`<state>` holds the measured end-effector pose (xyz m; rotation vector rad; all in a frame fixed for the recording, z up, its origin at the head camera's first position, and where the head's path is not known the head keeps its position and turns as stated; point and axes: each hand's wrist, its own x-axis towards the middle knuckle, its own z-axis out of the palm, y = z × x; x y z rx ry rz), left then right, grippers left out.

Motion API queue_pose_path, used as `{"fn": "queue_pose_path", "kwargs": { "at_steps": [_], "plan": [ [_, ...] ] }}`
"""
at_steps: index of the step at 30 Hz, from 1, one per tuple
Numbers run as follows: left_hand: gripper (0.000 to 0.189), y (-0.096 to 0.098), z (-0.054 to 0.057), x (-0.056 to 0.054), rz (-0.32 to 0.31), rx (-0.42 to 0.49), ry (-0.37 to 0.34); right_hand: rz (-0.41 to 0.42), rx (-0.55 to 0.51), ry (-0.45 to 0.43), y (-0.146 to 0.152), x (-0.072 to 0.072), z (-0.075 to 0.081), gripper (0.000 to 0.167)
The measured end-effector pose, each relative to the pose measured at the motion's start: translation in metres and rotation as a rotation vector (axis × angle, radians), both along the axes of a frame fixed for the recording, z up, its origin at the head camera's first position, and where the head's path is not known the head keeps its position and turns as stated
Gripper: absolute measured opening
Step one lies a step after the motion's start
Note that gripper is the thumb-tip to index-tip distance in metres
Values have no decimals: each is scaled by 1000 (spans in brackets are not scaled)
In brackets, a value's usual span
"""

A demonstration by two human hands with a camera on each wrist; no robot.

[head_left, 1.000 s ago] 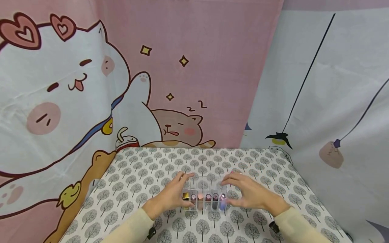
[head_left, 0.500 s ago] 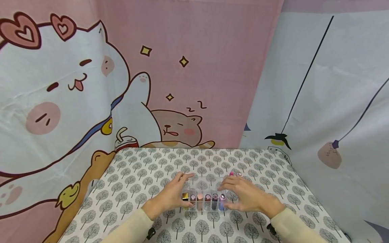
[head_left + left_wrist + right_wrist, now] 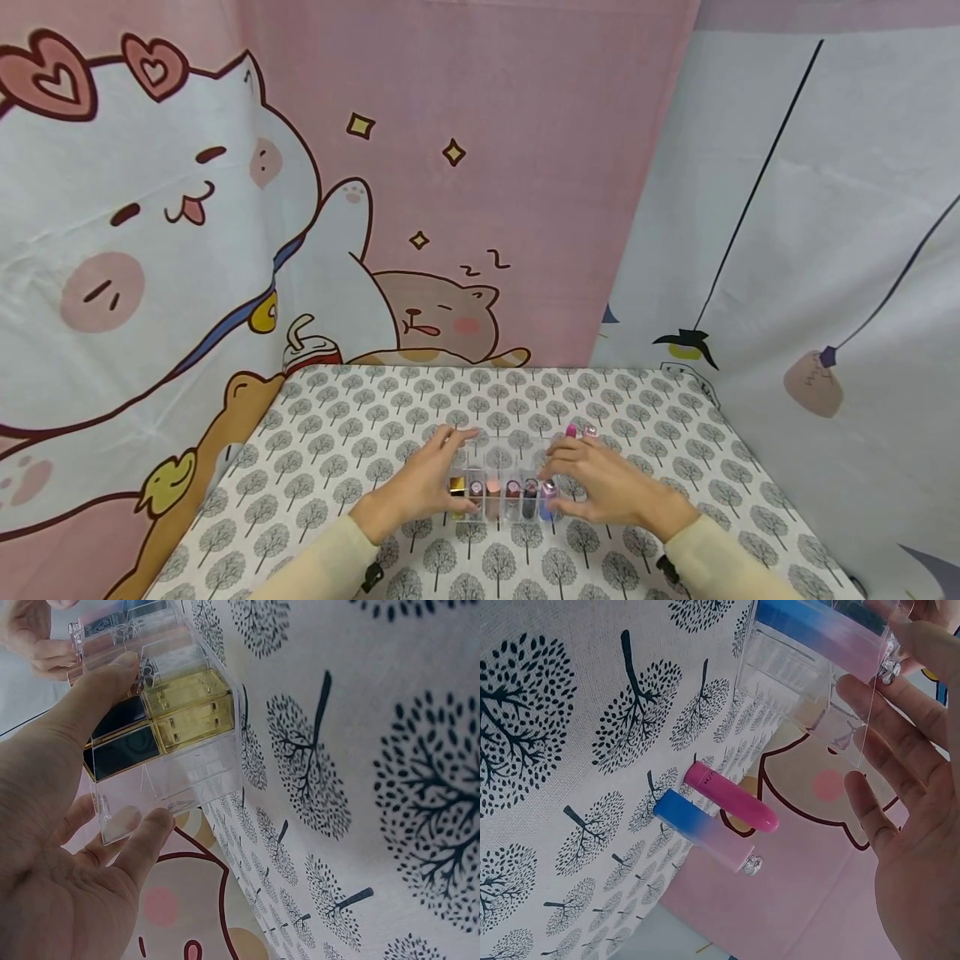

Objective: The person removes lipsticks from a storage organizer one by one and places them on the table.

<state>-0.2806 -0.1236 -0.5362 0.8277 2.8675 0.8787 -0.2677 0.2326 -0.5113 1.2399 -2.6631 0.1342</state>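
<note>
A clear plastic lipstick organizer (image 3: 510, 457) stands on the table in front of me, with a row of several lipsticks in its front slots. My left hand (image 3: 426, 475) grips its left end, thumb at the front and fingers behind. Nearest that thumb is a lipstick with a gold and black tube (image 3: 161, 724). At the other end my right hand (image 3: 603, 479) holds the organizer between thumb and fingers, beside a blue-to-pink lipstick (image 3: 821, 630) with a jewelled top. Behind that hand, a bright pink lipstick (image 3: 731, 796) and another blue-to-pink lipstick (image 3: 703, 829) stand on the cloth.
A white tablecloth (image 3: 360, 408) printed with grey trees covers the table. Cartoon-printed curtains (image 3: 540, 192) hang behind it and along the sides.
My right hand has shifted slightly left and downward along the organizer's right end, uncovering the tops of the lipsticks behind it. The left hand has barely moved.
</note>
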Motion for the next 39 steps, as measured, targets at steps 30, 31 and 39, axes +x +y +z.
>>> {"fn": "queue_pose_path", "kwargs": {
  "at_steps": [30,31,39],
  "plan": [
    [124,0,3,1,-5,10,-2,5,-54,-20,-3,-2,-4,24],
    [124,0,3,1,-6,12,-2,5,-56,-17,-3,-2,-4,24],
    [124,-2,1,2,-14,17,-4,-17,-61,-24,-3,2,-6,24]
  ]
}}
